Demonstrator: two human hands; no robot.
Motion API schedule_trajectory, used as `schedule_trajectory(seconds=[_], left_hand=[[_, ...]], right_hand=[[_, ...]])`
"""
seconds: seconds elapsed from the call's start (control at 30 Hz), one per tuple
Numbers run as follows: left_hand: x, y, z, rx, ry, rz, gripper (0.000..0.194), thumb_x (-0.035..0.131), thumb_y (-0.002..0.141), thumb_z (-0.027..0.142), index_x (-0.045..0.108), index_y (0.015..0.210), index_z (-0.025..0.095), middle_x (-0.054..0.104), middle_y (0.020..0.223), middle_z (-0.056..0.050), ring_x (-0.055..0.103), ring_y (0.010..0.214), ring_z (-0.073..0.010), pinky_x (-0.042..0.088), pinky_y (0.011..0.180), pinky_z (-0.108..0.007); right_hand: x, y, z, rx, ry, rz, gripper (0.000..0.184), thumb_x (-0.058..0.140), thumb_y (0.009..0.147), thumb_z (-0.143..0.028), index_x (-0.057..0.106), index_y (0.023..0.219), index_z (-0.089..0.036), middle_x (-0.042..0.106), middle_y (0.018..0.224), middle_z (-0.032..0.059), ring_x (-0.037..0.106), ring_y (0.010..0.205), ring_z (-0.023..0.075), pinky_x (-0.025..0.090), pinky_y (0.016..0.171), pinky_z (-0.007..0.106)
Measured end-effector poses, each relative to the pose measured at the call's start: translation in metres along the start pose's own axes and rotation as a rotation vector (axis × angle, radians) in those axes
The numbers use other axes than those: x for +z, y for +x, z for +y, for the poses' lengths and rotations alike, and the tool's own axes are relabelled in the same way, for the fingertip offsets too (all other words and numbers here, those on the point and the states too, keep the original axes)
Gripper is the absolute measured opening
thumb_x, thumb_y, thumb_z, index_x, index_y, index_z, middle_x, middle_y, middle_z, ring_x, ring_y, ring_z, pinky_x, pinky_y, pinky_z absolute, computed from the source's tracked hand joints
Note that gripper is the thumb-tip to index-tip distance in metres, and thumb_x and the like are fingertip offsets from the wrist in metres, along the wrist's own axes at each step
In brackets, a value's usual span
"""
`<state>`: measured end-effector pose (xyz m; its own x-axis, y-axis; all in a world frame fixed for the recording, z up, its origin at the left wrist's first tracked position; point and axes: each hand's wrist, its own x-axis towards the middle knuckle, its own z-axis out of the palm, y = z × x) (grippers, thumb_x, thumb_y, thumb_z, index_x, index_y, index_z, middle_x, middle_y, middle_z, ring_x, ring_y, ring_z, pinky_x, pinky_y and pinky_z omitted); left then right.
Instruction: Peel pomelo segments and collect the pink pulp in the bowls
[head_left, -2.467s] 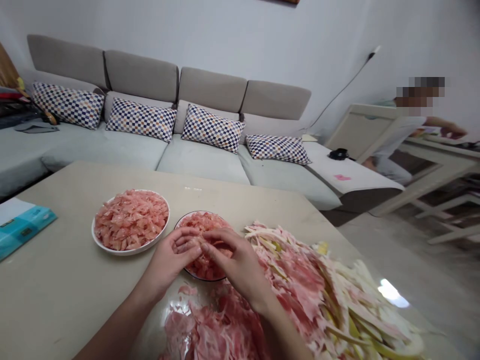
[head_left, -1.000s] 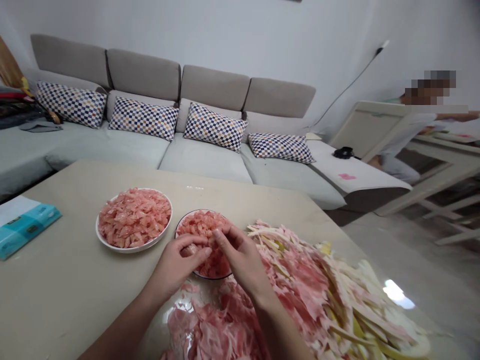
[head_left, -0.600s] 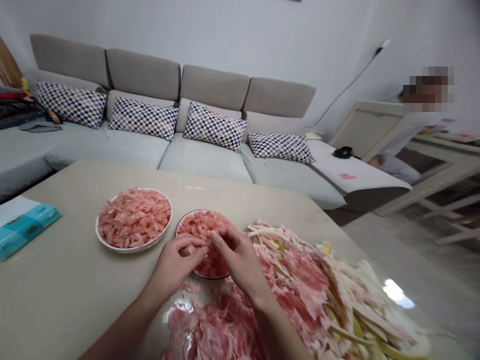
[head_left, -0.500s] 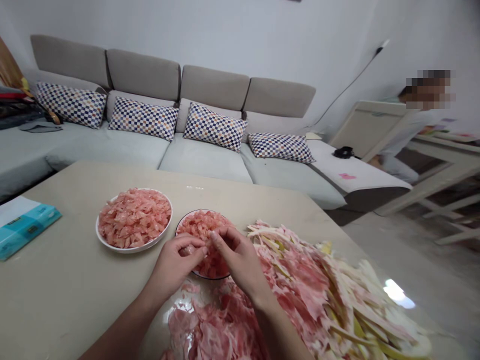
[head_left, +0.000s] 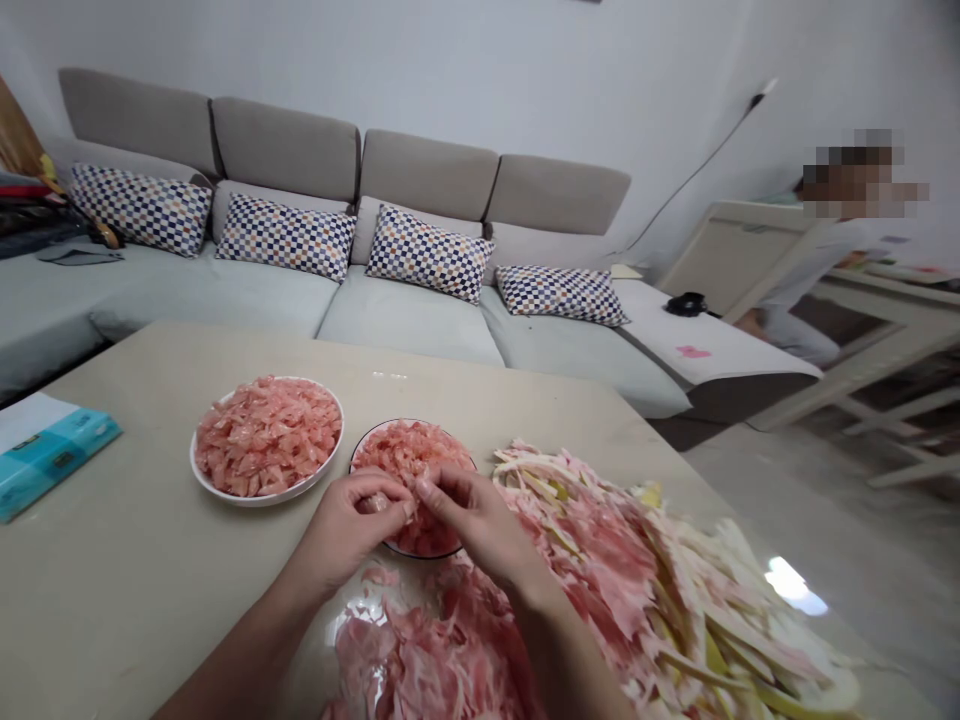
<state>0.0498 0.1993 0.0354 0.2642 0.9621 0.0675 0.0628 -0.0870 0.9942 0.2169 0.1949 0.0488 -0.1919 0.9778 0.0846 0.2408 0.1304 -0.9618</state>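
At the centre, slightly below the middle, the left hand (head_left: 337, 530) curls around a pale pink pomelo piece (head_left: 373, 503), fingers closed against it; the right hand (head_left: 484, 520) has thumb and forefinger together, though I cannot tell what lies between them. Both work over the small bowl (head_left: 411, 553), probably so loose bits drop inside rather than on the table (head_left: 150, 570). The large bowl (head_left: 281, 497), left of centre, sits aside, likely to leave elbow room (it is heaped well above its rim). Its pomelo pulp (head_left: 266, 440) is glossy, coral-pink and flaky. At lower centre lie limp, filmy membranes (head_left: 435, 655); at lower right, thick pomelo peels (head_left: 750, 640) curve in spongy white strips edged yellow-green, seemingly heaped there to keep waste off the bowls.
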Motion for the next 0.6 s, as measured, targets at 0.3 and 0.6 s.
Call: schedule_trajectory(seconds=[0.3, 0.6], left_hand=[[-0.0041, 0.0012, -0.0085, -0.145, -0.147, -0.032, 0.02, 0.068, 0.076, 0.038, 0.072, 0.08, 0.018, 0.045, 0.06, 0.004, 0.038, 0.06, -0.0112, 0.03, 0.058, -0.022], [-0.0006, -0.0016, -0.0011, -0.106, 0.025, -0.127, 0.015, 0.064, 0.074, 0.027, 0.073, 0.08, 0.017, 0.06, 0.077, -0.001, 0.046, 0.064, -0.0119, 0.036, 0.057, -0.022]], right_hand=[[-0.0107, 0.0008, -0.0037, 0.015, -0.013, 0.113, 0.029, 0.061, 0.083, -0.046, 0.066, 0.082, -0.017, 0.063, 0.077, 0.0019, 0.056, 0.071, 0.0153, 0.045, 0.066, 0.025], [-0.0109, 0.0019, -0.0005, 0.015, -0.052, 0.171, 0.033, 0.062, 0.082, -0.044, 0.072, 0.103, -0.021, 0.07, 0.113, 0.0084, 0.062, 0.103, 0.0256, 0.049, 0.089, 0.039]])
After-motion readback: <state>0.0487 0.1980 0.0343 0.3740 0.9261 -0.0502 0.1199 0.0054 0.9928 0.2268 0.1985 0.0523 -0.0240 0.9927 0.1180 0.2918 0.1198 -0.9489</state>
